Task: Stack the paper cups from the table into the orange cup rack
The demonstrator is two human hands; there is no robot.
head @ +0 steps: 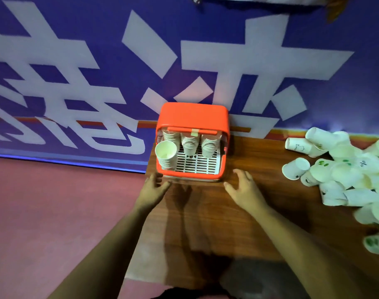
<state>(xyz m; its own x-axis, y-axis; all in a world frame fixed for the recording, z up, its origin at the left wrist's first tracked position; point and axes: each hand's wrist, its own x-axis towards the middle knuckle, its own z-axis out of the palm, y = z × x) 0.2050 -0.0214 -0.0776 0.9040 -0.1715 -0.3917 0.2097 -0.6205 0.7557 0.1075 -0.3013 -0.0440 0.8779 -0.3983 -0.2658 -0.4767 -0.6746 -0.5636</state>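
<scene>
So, starting from the left: the floor point(55, 201) is showing reddish beside the table point(205, 212), and a blue banner point(76, 61) with big white characters is hanging behind it all. The left hand point(155, 186) is hovering right at the table's left edge, fingers relaxed and slightly apart, gripping nothing. Its fingertips are reaching just up to the rack point(192, 117), though I honestly can't tell if they're touching it.

That orange rack is sitting in the table's far left corner, backed up against the banner. Inside, one stack point(166, 155) is leaning at the front left with its open mouth facing up, and three more stacks point(189, 144) are standing in a row along the back, over a white slotted grid point(197, 164).

The right hand point(243, 188) is hanging near the rack's front right corner, fingers spread wide, holding nothing.

Well apart from it, loose cups point(339, 169) are lying in a messy heap on the right side of the table, running from the far edge toward the near one, most tipped on their sides.
</scene>
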